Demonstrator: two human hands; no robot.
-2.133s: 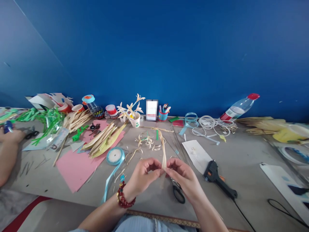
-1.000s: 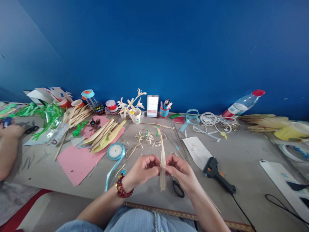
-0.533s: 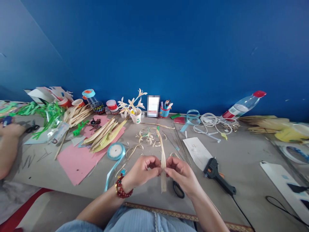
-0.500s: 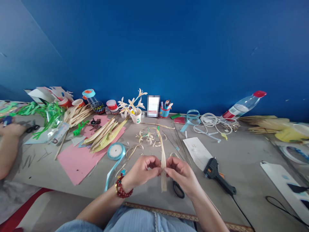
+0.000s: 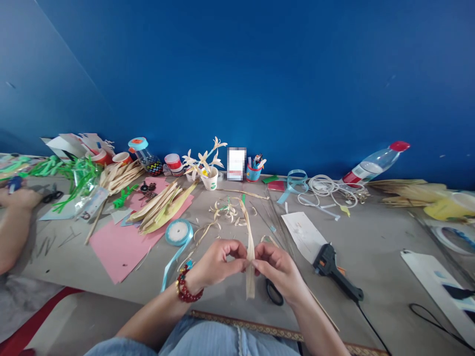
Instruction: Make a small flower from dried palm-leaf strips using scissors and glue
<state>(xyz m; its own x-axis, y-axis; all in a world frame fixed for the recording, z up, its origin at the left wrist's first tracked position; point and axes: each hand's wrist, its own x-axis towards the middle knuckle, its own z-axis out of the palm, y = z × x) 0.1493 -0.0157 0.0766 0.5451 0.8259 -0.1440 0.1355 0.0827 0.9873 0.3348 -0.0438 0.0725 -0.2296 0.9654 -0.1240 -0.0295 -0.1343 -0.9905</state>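
A long pale strip of dried husk (image 5: 250, 284) hangs upright between my hands, its lower end flat and wide, its upper part curving away over the table. My left hand (image 5: 227, 261) pinches its left edge between thumb and fingers. From the other side my right hand (image 5: 273, 264) pinches the same strip, thumbs almost touching. Black scissor handles (image 5: 274, 291) lie partly under my right hand. Beyond my hands are small husk flowers (image 5: 228, 210) and curled scraps. A roll of light blue ribbon (image 5: 178, 232) lies left of my left hand.
A black glue gun (image 5: 336, 272) lies at the right beside white paper (image 5: 304, 235). Husks (image 5: 159, 205) rest on pink paper (image 5: 118, 249) at the left. A cup of husk flowers (image 5: 210, 179) stands near the wall. Another person's hand (image 5: 22, 198) is at the far left.
The strip's lower end has shifted slightly left and down between my fingers. Both hands keep their pinch in nearly the same place. The view has moved very slightly.
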